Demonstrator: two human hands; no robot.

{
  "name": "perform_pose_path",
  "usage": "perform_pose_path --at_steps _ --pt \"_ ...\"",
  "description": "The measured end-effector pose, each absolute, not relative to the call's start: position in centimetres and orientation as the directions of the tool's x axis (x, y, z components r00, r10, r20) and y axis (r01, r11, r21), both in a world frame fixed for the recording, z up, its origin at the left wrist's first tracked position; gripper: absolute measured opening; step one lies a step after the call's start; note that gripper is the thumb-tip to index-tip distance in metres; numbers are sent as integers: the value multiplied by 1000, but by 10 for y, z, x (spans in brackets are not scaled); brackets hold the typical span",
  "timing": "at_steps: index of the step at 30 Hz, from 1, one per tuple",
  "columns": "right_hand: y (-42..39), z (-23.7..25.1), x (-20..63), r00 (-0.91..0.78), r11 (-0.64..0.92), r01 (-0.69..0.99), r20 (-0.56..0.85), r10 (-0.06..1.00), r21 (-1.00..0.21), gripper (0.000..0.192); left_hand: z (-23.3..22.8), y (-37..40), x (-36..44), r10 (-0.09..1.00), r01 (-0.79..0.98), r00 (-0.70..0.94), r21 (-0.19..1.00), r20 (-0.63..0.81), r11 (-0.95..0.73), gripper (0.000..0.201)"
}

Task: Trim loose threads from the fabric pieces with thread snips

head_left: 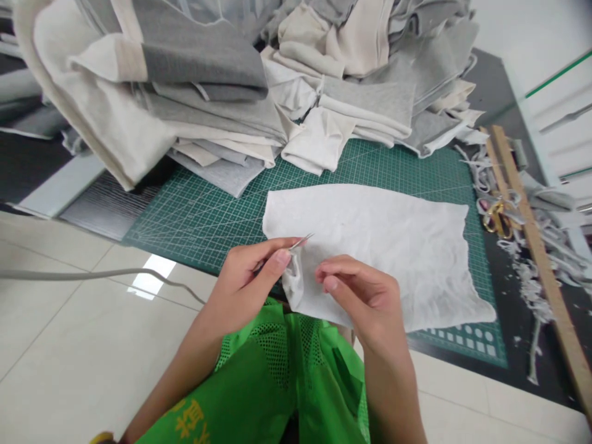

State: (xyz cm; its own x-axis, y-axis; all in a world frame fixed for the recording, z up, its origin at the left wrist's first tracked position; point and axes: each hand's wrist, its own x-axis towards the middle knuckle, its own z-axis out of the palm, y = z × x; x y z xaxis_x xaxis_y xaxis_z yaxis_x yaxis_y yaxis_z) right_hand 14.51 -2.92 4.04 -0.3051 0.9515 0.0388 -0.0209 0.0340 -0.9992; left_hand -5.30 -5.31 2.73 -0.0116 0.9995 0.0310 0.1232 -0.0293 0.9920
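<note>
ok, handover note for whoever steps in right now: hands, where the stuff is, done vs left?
Left hand: pinching a thin metal tool, likely tweezers or snips, tip at the near left edge of the white fabric piece.
Right hand: gripping that same edge, bunched between the two hands.
Fabric lies flat on the green cutting mat; stack of grey and cream fabric pieces behind; scissors and wooden ruler to the right among offcuts.
Done: cannot tell. Left: edge work appears under way.

- Single head-worn view, looking forward and steeply down, close over the green gridded cutting mat (208, 209)
- Tilted frame; pale tiled floor (69, 345) below left
</note>
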Motion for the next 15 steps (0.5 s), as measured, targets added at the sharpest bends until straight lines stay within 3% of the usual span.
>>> perform_pose_path --at_steps 4,8,15 --pt "-43 47 136 -289 181 160 129 948 -970 22 29 -50 -52 998 0 1 998 -68 68 37" --pt "-61 46 122 -167 313 418 267 949 -853 37 31 -47 -51 997 -12 26 997 -79 79 42" --pt "-78 38 102 -142 542 537 564 813 -646 55 33 -46 -51 995 -24 42 996 -89 90 41"
